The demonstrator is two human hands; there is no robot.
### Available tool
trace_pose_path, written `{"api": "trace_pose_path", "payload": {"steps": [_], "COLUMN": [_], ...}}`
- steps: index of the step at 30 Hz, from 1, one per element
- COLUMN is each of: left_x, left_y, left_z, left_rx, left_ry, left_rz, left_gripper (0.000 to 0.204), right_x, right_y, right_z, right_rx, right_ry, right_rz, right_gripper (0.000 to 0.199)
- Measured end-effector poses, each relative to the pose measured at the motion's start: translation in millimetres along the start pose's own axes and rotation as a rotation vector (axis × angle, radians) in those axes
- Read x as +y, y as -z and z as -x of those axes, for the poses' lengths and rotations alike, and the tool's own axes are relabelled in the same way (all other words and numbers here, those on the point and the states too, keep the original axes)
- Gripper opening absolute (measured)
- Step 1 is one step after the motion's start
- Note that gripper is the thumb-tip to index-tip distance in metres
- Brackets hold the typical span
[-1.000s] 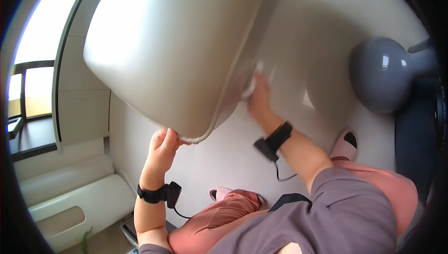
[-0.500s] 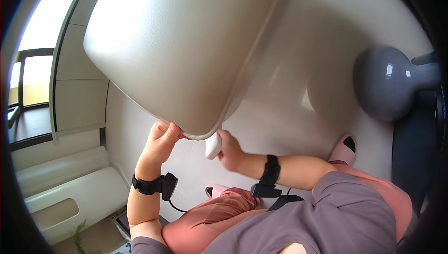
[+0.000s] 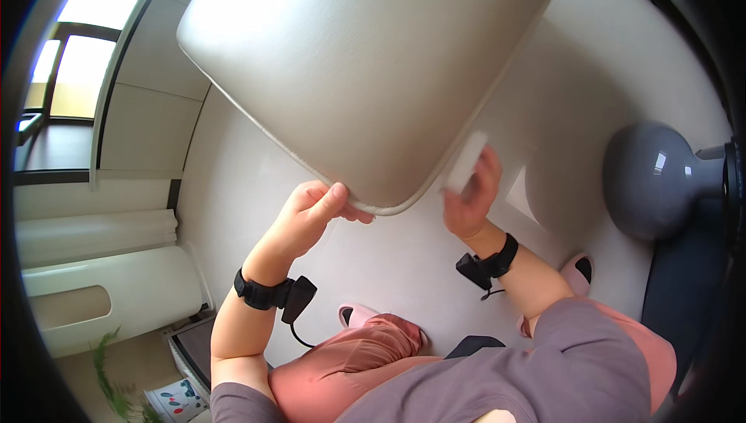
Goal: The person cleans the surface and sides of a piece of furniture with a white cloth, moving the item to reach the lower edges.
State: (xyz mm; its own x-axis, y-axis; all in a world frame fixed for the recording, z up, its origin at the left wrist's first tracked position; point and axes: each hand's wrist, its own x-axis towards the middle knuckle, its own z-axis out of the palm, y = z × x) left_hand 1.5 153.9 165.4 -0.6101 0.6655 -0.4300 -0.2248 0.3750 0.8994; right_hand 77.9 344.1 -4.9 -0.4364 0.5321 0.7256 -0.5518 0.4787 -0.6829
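A large beige padded chair cushion or backrest (image 3: pixel 357 73), smooth and leather-like with a piped edge, fills the upper middle. My left hand (image 3: pixel 315 209) grips its lower rim, thumb on the top face and fingers tucked underneath. To the right of the cushion's rounded corner, my right hand (image 3: pixel 474 194) holds a white sponge-like block (image 3: pixel 467 160) against or just beside the right edge; contact is hard to tell. That hand and the block are slightly blurred. What supports the cushion is out of sight.
At right stands a glossy grey rounded object (image 3: pixel 649 178) on a dark surface. A white rounded unit with an oval opening (image 3: pixel 155 291) lies at lower left, near a green plant (image 3: pixel 109 380) and a patterned pot (image 3: pixel 177 401). Pale cabinets (image 3: pixel 151 124) line the left below a window.
My right hand, with the white block, has moved right and up from the cushion's bottom corner along its right edge. My left hand keeps its grip on the rim; the view has shifted.
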Motion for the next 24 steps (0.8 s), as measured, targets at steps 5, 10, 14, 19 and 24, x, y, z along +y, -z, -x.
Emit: {"api": "trace_pose_path", "payload": {"steps": [5,10,14,19,24], "left_x": [-2,-6,-1,-3,-4], "left_y": [-1,0,0,2,3], "left_z": [-3,-7,-4,-8,-6], "left_rx": [0.008,-0.007,-0.007,-0.02,-0.006], "left_ry": [0.014,-0.021,-0.016,-0.005,0.01], "left_rz": [0.04,0.037,0.056,-0.002,-0.026], "left_gripper": [0.046,0.046,0.047,0.047,0.05], "right_x": [-17,-23,-1,32,6], "right_y": [-5,-9,-6,26,28], "right_z": [-18,-9,16,62,44], "right_rx": [-0.116,-0.134,-0.206,-0.409,-0.332], "right_ry": [0.213,0.199,0.268,0.071,0.017], "right_rz": [0.047,0.087,0.139,0.311,0.178], "right_gripper": [0.057,0.053,0.041,0.034,0.043]}}
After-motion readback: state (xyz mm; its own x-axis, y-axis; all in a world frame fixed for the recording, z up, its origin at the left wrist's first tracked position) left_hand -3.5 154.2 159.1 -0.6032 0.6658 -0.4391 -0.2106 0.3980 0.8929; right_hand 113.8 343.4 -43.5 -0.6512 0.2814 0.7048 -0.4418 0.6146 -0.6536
